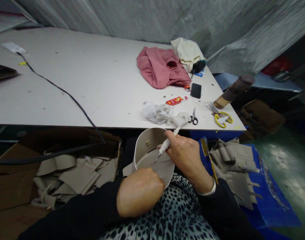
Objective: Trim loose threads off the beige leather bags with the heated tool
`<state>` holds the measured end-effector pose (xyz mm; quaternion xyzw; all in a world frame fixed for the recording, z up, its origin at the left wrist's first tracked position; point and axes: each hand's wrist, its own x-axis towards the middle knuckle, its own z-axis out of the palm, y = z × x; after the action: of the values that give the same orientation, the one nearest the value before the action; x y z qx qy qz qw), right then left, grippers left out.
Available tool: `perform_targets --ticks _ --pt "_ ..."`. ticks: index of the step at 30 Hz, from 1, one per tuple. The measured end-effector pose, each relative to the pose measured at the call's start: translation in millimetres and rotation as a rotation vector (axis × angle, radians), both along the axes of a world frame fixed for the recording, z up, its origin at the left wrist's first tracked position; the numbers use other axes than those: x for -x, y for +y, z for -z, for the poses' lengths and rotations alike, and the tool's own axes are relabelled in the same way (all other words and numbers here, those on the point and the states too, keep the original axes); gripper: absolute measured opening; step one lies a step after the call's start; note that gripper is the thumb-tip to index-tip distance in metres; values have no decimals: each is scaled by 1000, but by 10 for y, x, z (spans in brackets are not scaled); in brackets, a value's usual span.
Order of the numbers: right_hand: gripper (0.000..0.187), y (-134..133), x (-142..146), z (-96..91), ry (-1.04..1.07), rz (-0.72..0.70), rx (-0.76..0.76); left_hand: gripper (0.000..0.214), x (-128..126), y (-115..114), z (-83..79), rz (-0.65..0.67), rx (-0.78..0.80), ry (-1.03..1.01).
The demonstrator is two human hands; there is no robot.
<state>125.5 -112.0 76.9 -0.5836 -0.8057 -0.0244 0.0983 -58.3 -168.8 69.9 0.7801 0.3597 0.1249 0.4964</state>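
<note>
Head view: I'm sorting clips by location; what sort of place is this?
Probably a bag-making workshop: a cardboard box holds many beige panels, the right hand holds a white pen-like tool at a curved beige panel, and yellow-handled scissors lie on the table.

The beige piece [147, 159] looks smooth and matt, the pen [165, 146] plastic

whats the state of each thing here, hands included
White pen-like tool, gripped in the right hand, tip down
Beige piece, curved, open at the top
Left hand, at the beige piece's near edge, fingers mostly hidden
Cardboard box, open, beige scraps inside
Pink cloth, crumpled
Clear plastic, crumpled
Yellow-handled scissors, lying flat, blades seem apart
Black-handled scissors, lying flat, blades too small to judge
</note>
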Motion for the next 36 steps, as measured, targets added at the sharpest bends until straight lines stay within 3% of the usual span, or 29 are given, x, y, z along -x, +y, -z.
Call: perform_targets --ticks 3,7,10,15,18,26,28,29,32,34,36 --pt "8 61 -26 -17 -74 -42 61 27 -10 12 -33 83 -99 126" --pt "9 72 -92 23 -42 -30 67 23 -38 60 -211 293 -298 420" --pt "12 54 -144 84 26 -17 71 22 -18 67 -348 341 -307 497" --pt "5 33 -198 133 208 1 92 24 77 74 -509 380 -268 448" --pt "15 15 -205 130 292 -24 96 25 132 117 -578 420 -251 390" --pt "8 -45 -255 242 600 -111 59 19 250 367 -637 573 -148 295" --pt "7 -57 -268 269 673 -133 51 11 290 487 -713 497 -92 163" --pt "7 -64 -270 276 710 -139 45 14 300 559 -762 384 -65 68" --pt "6 -96 -259 276 825 -122 20 23 256 812 -899 -141 88 -261" --pt "6 -120 -235 267 913 -108 15 20 169 994 -934 -400 282 -449" --pt "11 -136 -202 262 1017 -114 28 22 73 1164 -909 -417 445 -473"
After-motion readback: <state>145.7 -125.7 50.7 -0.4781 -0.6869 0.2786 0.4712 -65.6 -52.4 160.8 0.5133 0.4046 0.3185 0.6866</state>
